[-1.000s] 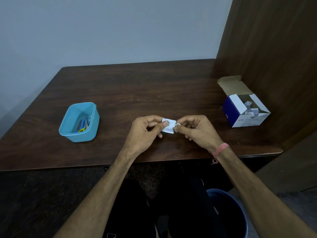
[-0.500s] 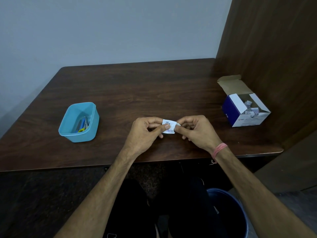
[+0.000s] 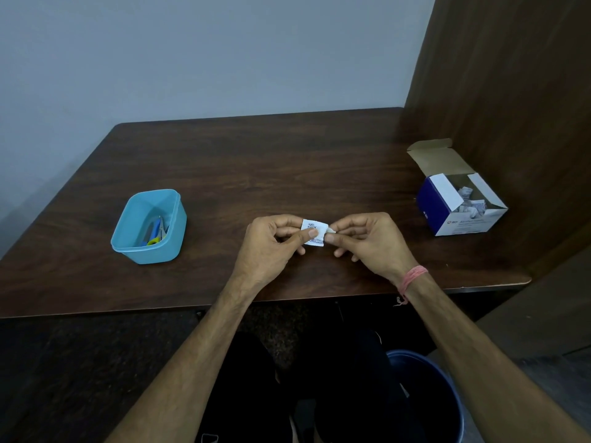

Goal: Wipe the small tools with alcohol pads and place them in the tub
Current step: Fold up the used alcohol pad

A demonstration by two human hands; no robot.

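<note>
White alcohol-pad packet (image 3: 314,232), pinched between 2 hands: left hand (image 3: 271,243) is anchoring; right hand (image 3: 367,241) is apparently tearing its edge.

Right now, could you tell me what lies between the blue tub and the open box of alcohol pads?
In the head view, the left hand and right hand pinch a white alcohol pad packet between the tub and box.
</note>
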